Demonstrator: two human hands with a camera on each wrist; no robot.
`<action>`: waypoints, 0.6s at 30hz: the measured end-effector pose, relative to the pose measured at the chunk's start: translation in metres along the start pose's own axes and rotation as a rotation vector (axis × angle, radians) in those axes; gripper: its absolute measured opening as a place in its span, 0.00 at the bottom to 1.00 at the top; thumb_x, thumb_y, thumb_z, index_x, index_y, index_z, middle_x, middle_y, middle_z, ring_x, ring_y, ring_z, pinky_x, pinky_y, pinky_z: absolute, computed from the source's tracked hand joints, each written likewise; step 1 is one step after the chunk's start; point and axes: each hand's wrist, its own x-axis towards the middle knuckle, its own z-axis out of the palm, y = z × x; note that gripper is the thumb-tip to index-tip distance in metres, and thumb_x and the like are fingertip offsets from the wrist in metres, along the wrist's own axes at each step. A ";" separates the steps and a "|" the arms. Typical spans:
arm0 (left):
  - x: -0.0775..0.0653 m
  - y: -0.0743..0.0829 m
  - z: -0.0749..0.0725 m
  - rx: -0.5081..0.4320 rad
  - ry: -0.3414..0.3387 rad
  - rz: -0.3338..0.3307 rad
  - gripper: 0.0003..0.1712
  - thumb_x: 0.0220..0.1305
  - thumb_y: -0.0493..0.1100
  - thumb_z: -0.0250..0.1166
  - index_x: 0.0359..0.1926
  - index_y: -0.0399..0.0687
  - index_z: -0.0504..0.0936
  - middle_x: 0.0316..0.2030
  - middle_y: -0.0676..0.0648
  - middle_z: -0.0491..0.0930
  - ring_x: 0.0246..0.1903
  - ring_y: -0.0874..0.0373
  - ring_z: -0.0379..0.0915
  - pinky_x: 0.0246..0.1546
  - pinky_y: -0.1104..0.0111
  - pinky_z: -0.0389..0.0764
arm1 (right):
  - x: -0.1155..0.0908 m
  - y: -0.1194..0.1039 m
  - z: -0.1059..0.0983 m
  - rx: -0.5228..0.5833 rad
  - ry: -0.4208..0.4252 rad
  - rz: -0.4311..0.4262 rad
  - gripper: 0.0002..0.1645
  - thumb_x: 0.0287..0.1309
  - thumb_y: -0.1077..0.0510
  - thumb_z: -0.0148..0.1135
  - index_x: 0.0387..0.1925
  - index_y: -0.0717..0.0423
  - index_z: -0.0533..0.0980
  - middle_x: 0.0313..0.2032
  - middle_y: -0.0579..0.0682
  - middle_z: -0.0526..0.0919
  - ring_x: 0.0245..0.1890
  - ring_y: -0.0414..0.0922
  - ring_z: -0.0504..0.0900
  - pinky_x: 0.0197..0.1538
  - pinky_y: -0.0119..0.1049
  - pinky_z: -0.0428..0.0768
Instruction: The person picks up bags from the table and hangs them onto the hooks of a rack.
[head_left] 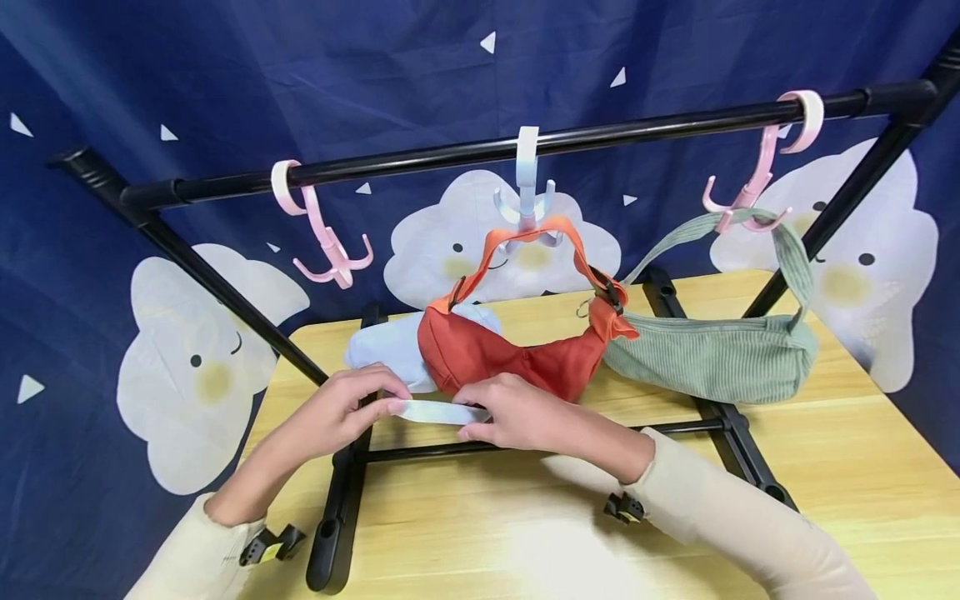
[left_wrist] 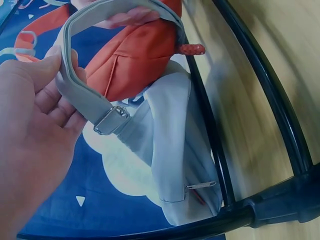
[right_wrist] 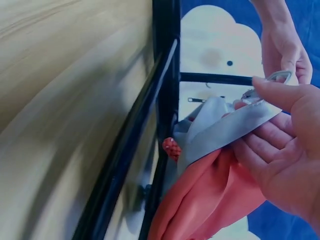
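A: What do the two hands hold?

B: Both hold the same grey strap (head_left: 438, 412). The left hand (head_left: 341, 410) pinches its left end between thumb and fingers, so this grip is pressed onto the strap. In the left wrist view the strap bends over the fingers (left_wrist: 60, 107), and a metal buckle (left_wrist: 111, 120) sits just under them.

A: And the right hand?

B: The right hand (head_left: 517, 414) pinches the other end of the strap. In the right wrist view the thumb lies on top and the curled fingers (right_wrist: 260, 145) are under the strap, beside a metal ring (right_wrist: 280, 76).

A: Where is the strap on the desk?

B: It is stretched between the hands, above the middle of the desk (head_left: 825, 467), nearer the front edge than the bags, just over the low black bar of the rack (head_left: 525, 146). It belongs to the light blue bag (head_left: 390, 350), which lies on the desk toward the back left, partly behind the orange bag (head_left: 517, 358).

A: How do the other bags hang?

B: The orange bag hangs by its strap from the blue hook (head_left: 527, 187) in the middle of the rail, and its bottom touches the right hand. The green corduroy bag (head_left: 720, 354) hangs from the right pink hook (head_left: 757, 175) and rests toward the back right of the desk. The left pink hook (head_left: 322, 229) carries nothing.

A: What is behind?

B: A dark blue curtain (head_left: 225, 75) with white clouds.
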 end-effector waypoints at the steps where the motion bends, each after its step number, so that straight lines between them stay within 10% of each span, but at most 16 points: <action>1: -0.001 0.001 0.000 -0.014 0.005 -0.002 0.13 0.67 0.32 0.69 0.43 0.59 0.86 0.39 0.59 0.85 0.38 0.67 0.76 0.42 0.75 0.78 | -0.001 -0.001 0.000 -0.007 0.001 0.002 0.14 0.61 0.49 0.75 0.45 0.50 0.84 0.34 0.39 0.85 0.31 0.38 0.80 0.37 0.24 0.76; 18: -0.019 0.035 -0.027 -0.200 0.095 -0.013 0.19 0.63 0.22 0.64 0.44 0.50 0.85 0.42 0.52 0.84 0.44 0.65 0.76 0.41 0.75 0.79 | -0.013 -0.020 -0.006 -0.260 0.220 -0.066 0.09 0.59 0.56 0.74 0.33 0.49 0.79 0.24 0.41 0.78 0.24 0.36 0.71 0.29 0.26 0.72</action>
